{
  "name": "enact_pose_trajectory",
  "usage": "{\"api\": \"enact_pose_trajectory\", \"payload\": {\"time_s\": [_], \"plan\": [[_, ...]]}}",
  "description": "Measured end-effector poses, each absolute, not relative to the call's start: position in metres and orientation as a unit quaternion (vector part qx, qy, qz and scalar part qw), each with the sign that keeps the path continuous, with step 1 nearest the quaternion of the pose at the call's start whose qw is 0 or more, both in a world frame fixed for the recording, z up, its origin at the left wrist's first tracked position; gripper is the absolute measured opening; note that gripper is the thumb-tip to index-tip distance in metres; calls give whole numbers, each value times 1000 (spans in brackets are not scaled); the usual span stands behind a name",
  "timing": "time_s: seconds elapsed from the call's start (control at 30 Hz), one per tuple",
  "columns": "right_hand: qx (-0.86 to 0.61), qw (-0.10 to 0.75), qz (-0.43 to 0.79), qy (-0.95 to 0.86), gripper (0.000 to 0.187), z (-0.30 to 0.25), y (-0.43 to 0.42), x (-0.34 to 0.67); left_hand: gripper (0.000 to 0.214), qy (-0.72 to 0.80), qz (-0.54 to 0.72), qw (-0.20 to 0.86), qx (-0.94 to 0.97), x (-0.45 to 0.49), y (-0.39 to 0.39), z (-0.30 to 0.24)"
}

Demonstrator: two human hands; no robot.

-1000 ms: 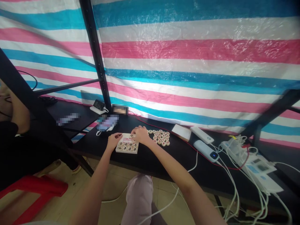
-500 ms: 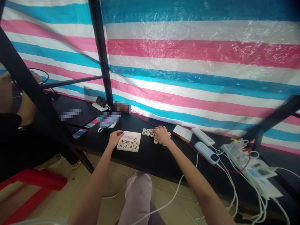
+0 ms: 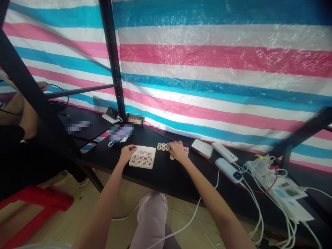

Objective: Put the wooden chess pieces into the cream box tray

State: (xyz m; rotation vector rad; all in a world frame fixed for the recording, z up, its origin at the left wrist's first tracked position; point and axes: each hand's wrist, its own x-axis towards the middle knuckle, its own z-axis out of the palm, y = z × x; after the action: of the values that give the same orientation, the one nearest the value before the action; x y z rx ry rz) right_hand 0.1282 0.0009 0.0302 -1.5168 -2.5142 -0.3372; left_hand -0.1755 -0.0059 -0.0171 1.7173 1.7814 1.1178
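Observation:
A shallow white box (image 3: 141,166) stands on the black table, with several round xiangqi pieces (image 3: 139,162) in it and a pink-printed slip at its back. My left hand (image 3: 127,153) grips the box at its back left corner, thumb and fingers closed on the rim. Right of the box, several more pieces (image 3: 159,148) lie on the tabletop in a close group. Over this group is my right hand (image 3: 178,150), its fingertips pinched at a xiangqi piece on the group's near left side. The hand hides the middle of the group; a few pieces (image 3: 186,151) show past its right edge.
Behind the right hand lies a flat white-topped box (image 3: 202,148), beside a white power bank (image 3: 224,151) and a pale blue one (image 3: 228,169). Cables and a power strip (image 3: 290,197) crowd the right. A phone (image 3: 112,113) stands at left, near another person's arm (image 3: 29,117).
My right hand has shifted slightly left and lower over the group of pieces. My left hand stays on the box. The other person's hands and black cable at left have moved.

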Motion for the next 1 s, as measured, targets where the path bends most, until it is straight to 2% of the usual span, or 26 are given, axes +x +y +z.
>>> {"api": "enact_pose_trajectory", "payload": {"time_s": [0.43, 0.73, 0.9, 1.0], "plan": [[-490, 85, -99, -862, 19, 25, 4, 128, 40, 639, 405, 218, 616, -174, -9, -14], [-479, 140, -18, -867, 16, 26, 7, 131, 38, 634, 409, 222, 618, -173, -9, -14], [-436, 180, -30, -881, 20, 47, -10, 93, 38, 632, 415, 229, 613, -172, -11, -13], [-410, 118, -60, -903, 19, 53, -22, 55, 38, 630, 418, 229, 613, -172, -12, -13]]}}
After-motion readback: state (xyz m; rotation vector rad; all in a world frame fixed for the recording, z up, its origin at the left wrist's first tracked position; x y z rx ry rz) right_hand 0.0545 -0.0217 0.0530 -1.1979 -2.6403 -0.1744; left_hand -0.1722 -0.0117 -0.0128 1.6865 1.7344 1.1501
